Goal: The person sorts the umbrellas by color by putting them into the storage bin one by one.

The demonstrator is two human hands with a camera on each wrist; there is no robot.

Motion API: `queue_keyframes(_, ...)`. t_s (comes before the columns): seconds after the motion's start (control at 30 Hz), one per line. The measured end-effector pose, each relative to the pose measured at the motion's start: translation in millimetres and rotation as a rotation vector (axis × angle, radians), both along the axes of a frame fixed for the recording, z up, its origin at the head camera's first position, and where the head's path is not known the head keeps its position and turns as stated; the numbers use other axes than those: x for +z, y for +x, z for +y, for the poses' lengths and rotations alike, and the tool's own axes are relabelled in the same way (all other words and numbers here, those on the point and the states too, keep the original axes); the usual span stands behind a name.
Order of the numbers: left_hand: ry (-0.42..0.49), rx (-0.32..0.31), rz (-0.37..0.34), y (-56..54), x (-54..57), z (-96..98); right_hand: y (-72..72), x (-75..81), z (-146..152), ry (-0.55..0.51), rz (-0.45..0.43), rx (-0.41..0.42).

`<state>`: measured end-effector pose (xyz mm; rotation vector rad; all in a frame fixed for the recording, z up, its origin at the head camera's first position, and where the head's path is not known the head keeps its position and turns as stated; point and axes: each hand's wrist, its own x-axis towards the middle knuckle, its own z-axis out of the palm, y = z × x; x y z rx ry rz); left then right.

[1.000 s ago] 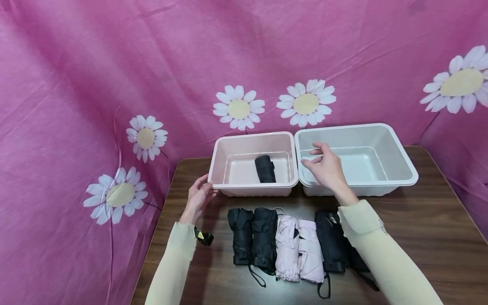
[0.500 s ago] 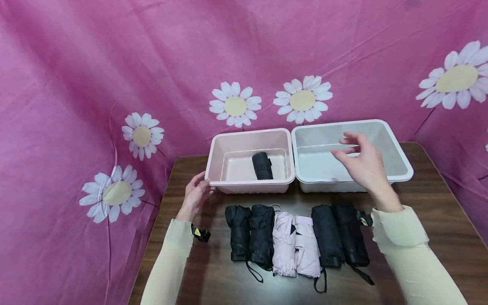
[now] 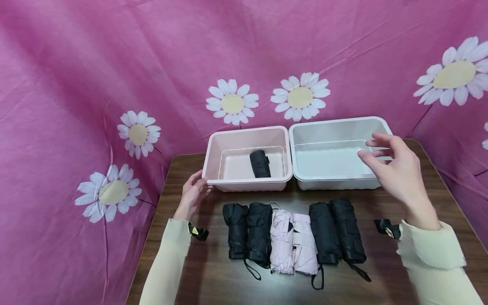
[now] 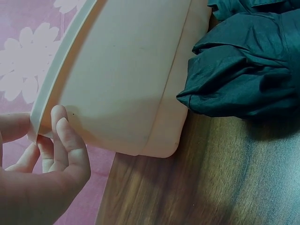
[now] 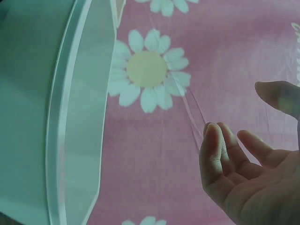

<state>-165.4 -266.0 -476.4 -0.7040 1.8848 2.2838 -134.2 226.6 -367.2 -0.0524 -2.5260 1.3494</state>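
At the near left corner of the pink bin [image 3: 248, 185], my left hand [image 3: 193, 195] pinches the rim between thumb and fingers, as the left wrist view confirms. One black folded umbrella [image 3: 260, 164] lies inside that bin. My right hand [image 3: 402, 173] hovers over the right end of the white bin [image 3: 335, 184], fingers loosely bent and holding nothing. In front of the bins lies a row of folded umbrellas: two black ones [image 3: 259, 235] at left, two pale pink ones [image 3: 304, 243] in the middle, two black ones [image 3: 347, 231] at right.
Both bins stand side by side at the back of a brown wooden table [image 3: 213, 271]. Behind it hangs a pink cloth [image 3: 171, 63] with white daisies. Wrist straps [image 3: 199, 232] sit at the cuffs.
My right hand has moved right across the white bin, uncovering the rightmost black umbrella. The left hand stays on the pink bin's rim. The head view has shifted slightly.
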Motion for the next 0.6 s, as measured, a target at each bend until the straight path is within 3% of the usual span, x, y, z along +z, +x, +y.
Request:
queue_keyframes(0.33,0.013,-0.007,0.001,-0.9,0.2,0.5,16.5,-10.3,19.1,-0.072,-0.029,-0.075)
queue_keyframes(0.43,0.007,-0.005,-0.003,-0.6,0.3,0.5,21.4,-17.9,22.8,-0.085,-0.044,-0.085)
queue_keyframes(0.6,-0.008,-0.008,-0.011,0.7,-0.4,0.4,29.0,-38.2,28.1,-0.022,-0.063,-0.059)
